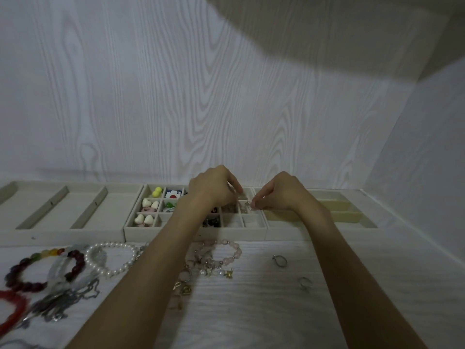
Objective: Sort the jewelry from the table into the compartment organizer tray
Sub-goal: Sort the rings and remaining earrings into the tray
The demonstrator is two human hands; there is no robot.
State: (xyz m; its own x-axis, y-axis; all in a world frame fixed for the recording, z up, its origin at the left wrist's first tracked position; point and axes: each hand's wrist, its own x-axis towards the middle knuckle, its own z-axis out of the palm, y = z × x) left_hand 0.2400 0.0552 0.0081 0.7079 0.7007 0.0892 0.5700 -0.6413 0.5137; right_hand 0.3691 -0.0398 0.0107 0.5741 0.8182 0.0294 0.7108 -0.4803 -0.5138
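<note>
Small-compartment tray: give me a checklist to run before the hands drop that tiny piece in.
1. Right hand pinches a small metal piece: ok.
2. Piece is above the small-compartment tray: ok.
3. Cell under the piece is free: cannot tell, too small.
4. Left hand clear of the drop spot: not ok, its fingers sit beside it.
5. Jewelry left to sort: two rings and the pearl bracelet remain on the table: not ok.

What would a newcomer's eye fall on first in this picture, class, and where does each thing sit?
Most likely the two hands, the left hand and the right hand, meeting over the small-compartment tray at the centre, the right pinching a tiny metal piece. Next, the colourful beaded bracelets and a pearl bracelet on the table's near left, with two rings lying at the near right.
</note>
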